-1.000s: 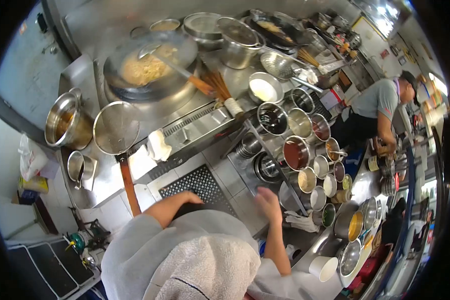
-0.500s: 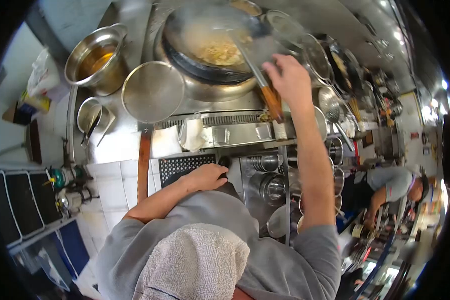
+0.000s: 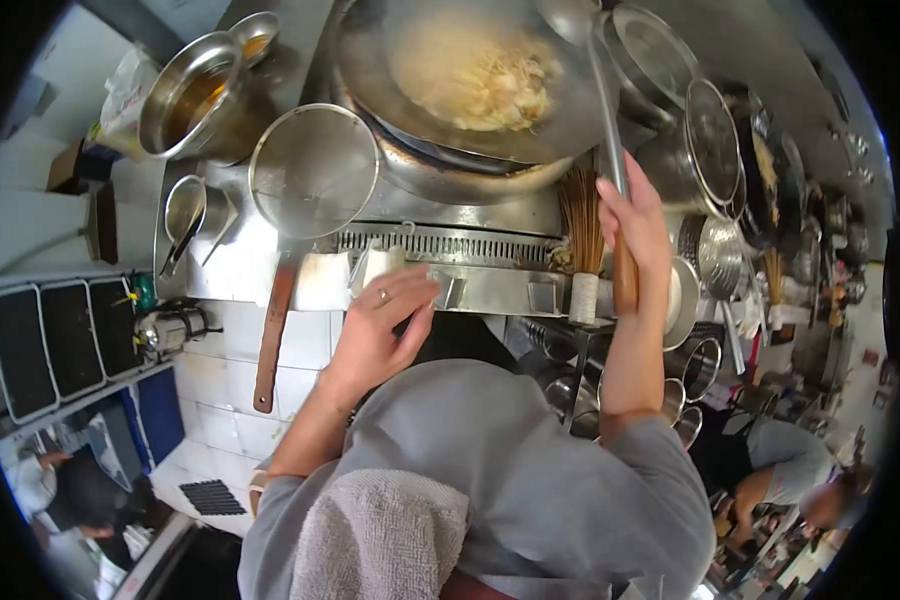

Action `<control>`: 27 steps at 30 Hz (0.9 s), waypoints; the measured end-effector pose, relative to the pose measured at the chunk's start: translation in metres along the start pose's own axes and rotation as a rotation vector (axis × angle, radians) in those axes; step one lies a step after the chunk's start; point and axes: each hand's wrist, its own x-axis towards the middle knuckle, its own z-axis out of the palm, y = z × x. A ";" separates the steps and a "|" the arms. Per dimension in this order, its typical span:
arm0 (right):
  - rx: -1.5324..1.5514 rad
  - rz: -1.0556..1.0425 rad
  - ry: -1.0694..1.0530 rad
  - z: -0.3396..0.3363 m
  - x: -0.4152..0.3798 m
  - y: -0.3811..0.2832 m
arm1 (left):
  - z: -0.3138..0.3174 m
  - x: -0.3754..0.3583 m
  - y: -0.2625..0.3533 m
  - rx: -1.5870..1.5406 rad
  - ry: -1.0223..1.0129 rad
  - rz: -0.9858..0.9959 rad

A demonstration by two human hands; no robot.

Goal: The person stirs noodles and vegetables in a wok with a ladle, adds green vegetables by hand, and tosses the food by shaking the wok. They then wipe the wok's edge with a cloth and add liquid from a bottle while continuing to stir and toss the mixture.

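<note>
My right hand (image 3: pixel 635 220) is closed around the handle of a long ladle (image 3: pixel 606 105). Its round metal bowl lies at the upper right rim of the wok (image 3: pixel 580 110). Noodle-like strips and pale pieces of food (image 3: pixel 505 90) sit in the wok under steam. Over the stove's front edge, near a folded white cloth (image 3: pixel 382 262), my left hand (image 3: pixel 385 320) is open, fingers stretched and thumb apart, with a ring on one finger. It holds nothing that I can see.
A round strainer (image 3: pixel 315 170) rests left of the wok, its wooden handle overhanging the edge. Farther left are a pot of amber liquid (image 3: pixel 195 95) and a small metal cup (image 3: pixel 195 210). A bamboo brush (image 3: pixel 582 230) stands beside my right hand. Co-workers (image 3: pixel 780 460) are at both sides.
My right hand has taken hold of the ladle, whose bowl has moved out of the food to the wok's right rim. My left hand has risen from my waist to the stove's front edge.
</note>
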 end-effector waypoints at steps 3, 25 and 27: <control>0.132 0.004 -0.050 0.006 0.039 0.008 | 0.020 0.051 0.011 0.218 0.018 0.170; -0.710 -0.171 -0.159 -0.023 -0.118 -0.030 | 0.046 0.159 -0.003 0.549 -0.141 0.004; -0.384 -0.034 -0.122 -0.001 -0.132 -0.029 | 0.057 0.167 -0.043 0.505 0.005 0.236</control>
